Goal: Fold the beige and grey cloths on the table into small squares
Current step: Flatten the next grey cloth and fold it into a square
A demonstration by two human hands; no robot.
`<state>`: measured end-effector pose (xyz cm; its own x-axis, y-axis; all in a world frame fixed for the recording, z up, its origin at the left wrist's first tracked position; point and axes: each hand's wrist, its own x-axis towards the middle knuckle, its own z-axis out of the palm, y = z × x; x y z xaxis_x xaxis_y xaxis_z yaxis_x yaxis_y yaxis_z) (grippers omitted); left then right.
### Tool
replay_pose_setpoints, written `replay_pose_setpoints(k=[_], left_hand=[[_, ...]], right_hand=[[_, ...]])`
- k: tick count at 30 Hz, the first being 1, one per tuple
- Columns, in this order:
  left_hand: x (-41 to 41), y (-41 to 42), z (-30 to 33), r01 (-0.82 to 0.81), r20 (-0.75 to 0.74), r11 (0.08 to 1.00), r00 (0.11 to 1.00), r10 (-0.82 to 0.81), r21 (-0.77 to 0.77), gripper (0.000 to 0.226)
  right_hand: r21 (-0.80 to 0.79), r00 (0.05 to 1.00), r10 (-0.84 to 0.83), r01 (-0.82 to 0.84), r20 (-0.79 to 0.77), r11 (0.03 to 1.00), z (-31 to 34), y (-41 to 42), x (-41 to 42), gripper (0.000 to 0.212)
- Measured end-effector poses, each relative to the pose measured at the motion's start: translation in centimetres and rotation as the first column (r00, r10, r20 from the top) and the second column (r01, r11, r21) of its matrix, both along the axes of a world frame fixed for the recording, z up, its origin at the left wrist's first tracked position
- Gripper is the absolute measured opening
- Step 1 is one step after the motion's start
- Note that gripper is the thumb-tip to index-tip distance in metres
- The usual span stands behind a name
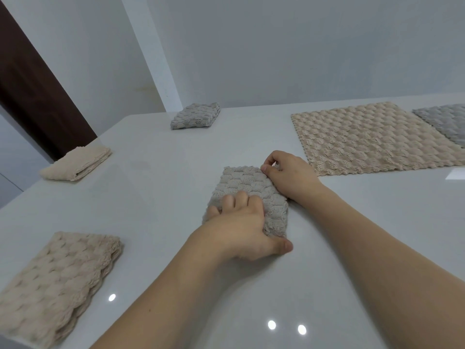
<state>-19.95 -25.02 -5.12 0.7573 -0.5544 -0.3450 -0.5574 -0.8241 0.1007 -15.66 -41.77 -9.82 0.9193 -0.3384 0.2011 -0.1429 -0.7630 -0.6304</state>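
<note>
Here the folded grey cloth lies in the middle of the white surface. My left hand grips its near edge, fingers curled over it. My right hand pinches its far corner. A flat beige cloth lies to the right.

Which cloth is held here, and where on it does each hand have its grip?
The folded grey cloth. The left hand grips its near end, thumb at the edge; the right hand pinches its far right corner.

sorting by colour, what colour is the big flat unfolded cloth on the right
Beige, with a bumpy scale-like texture: the large unfolded beige cloth, head view.
</note>
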Motion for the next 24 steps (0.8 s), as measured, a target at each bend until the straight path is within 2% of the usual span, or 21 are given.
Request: replay_pose_setpoints(k=[1, 3, 5, 6, 7, 9, 10, 13, 17, 24], left_hand=[[0.0, 0.1, 0.5, 0.008, -0.025, 1.000, 1.000, -0.008, 0.004, 0.069], [0.8, 0.3, 1.7, -0.034, -0.179, 0.998, 0.983, 0.026, -0.046, 0.057], [2.3, 0.2, 2.6, -0.160, -0.282, 0.966, 0.955, 0.098, -0.205, 0.044], [3.4, 0.1, 2.6, -0.240, -0.234, 0.922, 0.957, 0.172, -0.304, 0.038], [4.5, 0.1, 2.0, -0.300, -0.113, 0.878, 0.954, 0.278, -0.373, 0.035], [5.9, 0.1, -0.1, -0.330, 0.219, 0.873, 0.879, 0.423, -0.359, 0.048], [6.2, 0.2, -1.4, -0.329, 0.300, 0.891, 0.856, 0.422, -0.314, 0.055], [6.8, 0.6, -4.3, -0.327, 0.290, 0.891, 0.861, 0.419, -0.316, 0.062], [7.2, 0.8, -5.0, -0.278, 0.325, 0.878, 0.851, 0.413, -0.390, 0.055], [7.1, 0.4, -3.9, -0.255, 0.264, 0.839, 0.870, 0.416, -0.481, 0.028]], right_hand=[[-0.003, 1.000, -0.001, 0.001, 0.003, 1.000, 0.0, 0.0, 0.0, 0.015], [-0.003, 1.000, -0.003, 0.003, 0.006, 1.000, 0.1, 0.1, -0.1, 0.018], [0.007, 1.000, -0.005, 0.005, 0.012, 1.000, 0.2, 0.2, -0.1, 0.025], [0.013, 1.000, -0.008, 0.008, 0.017, 1.000, 0.3, 0.3, -0.2, 0.030], [0.019, 1.000, -0.017, 0.017, 0.024, 1.000, 0.4, 0.4, -0.3, 0.036], [0.014, 0.998, -0.049, 0.049, 0.039, 0.999, 0.5, 0.6, -0.4, 0.046], [-0.001, 0.997, -0.060, 0.060, 0.045, 0.998, 0.6, 0.6, -0.4, 0.049], [-0.064, 0.997, -0.067, 0.069, 0.036, 0.996, 0.5, 0.9, -0.4, 0.053], [-0.122, 0.997, -0.072, 0.076, 0.039, 0.990, 0.4, 0.8, -0.3, 0.053], [-0.022, 0.997, -0.069, 0.070, 0.022, 0.997, 0.8, 0.6, -0.2, 0.048]])
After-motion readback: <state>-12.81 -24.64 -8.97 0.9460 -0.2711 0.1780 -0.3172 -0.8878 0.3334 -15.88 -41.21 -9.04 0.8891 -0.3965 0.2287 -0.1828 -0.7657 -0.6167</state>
